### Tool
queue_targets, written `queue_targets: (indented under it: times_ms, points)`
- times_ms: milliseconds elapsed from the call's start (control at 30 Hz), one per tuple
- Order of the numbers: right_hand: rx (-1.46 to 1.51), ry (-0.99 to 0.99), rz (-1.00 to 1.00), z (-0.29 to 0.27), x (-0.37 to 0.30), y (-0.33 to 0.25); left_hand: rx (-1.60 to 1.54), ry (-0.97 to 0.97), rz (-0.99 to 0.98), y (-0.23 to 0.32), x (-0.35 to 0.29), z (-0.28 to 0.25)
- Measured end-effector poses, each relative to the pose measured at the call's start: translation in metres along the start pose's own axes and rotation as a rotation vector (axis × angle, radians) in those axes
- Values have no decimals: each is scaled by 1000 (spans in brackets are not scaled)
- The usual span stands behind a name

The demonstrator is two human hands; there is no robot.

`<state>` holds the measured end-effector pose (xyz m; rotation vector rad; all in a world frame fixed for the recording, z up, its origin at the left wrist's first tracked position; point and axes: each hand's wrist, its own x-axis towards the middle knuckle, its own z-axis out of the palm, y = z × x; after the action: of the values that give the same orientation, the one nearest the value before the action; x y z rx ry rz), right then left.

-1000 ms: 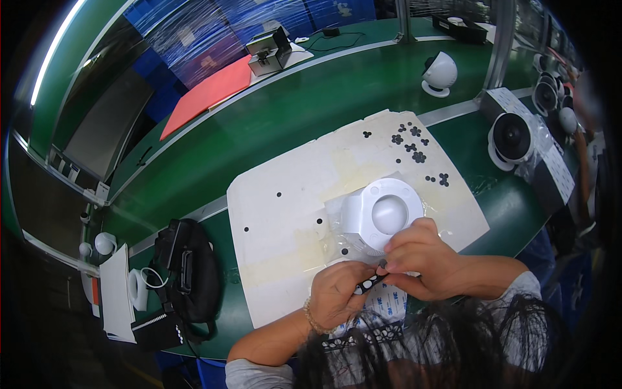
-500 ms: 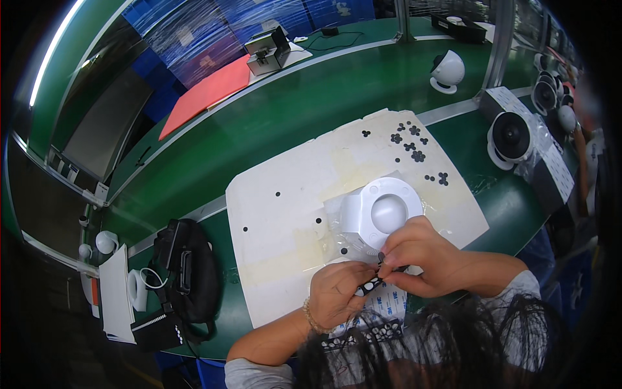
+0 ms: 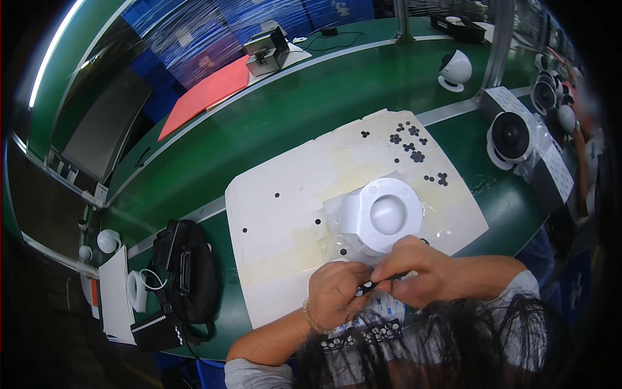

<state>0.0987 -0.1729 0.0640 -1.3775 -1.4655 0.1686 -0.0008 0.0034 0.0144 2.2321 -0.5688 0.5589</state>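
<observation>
Near the white stand (image 3: 365, 211), pinches a black strip (image 3: 367, 286) in narrow grips of left hand (image 3: 334, 293) and right hand (image 3: 418, 269), seemingly to steady it.

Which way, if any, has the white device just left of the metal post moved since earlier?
Yes, the white device moved right, closer to the metal post.

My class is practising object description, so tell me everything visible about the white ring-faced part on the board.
The white part looks like smooth plastic. Its flat ring face points up toward the camera around a large round opening, with faint round marks on the ring. A blockier side extends leftward. It lies on clear film over the pale board. The right hand is at its lower edge; whether they touch is unclear.
</observation>
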Motion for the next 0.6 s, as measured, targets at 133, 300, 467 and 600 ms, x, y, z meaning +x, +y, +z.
queue_targets:
  times_ms: [133, 300, 467, 600]
  points:
    - [39, -335, -69, 1, 8, -3, 19, 25, 18, -3, -1, 1]
    - [-143, 215, -182, -6, -11, 16, 228, 158, -4, 4, 3, 1]
    - [220, 475, 314, -35, 4, 28, 155, 90, 45, -6, 6, 5]
    - [227, 426, 309, -33, -4, 30, 194, 93, 24, -3, 0, 9]
